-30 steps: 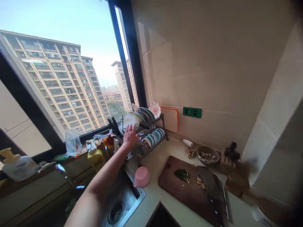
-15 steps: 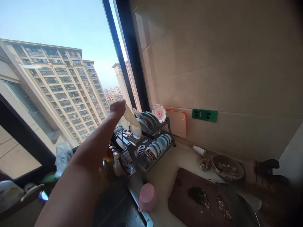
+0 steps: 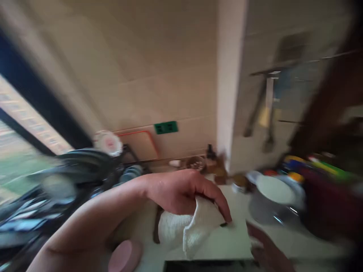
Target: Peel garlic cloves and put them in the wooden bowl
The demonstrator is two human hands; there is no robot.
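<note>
My left hand (image 3: pixel 181 190) reaches across from the lower left, its fingers closed on a white cloth (image 3: pixel 202 226). The cloth hangs in folds below the fingers, over the pale countertop (image 3: pixel 229 241). A dark brown strip, perhaps the cutting board's edge (image 3: pixel 157 226), shows beside the cloth; the hand and cloth hide the rest. My right hand (image 3: pixel 263 245) is at the lower right, smeared by motion, apart from the cloth; its finger state is unclear. A pink cup (image 3: pixel 126 257) stands below my left forearm.
A dish rack with plates (image 3: pixel 82 162) fills the left, beside the window. Along the wall are a bowl (image 3: pixel 195 163), jars (image 3: pixel 239 183) and a green socket plate (image 3: pixel 166 127). A lidded pot (image 3: pixel 275 200) stands at right, with utensils (image 3: pixel 266 109) hanging above.
My view has swung right. My left hand has moved from above the dish rack to over the countertop, with the cloth in it. My right hand has come into view.
</note>
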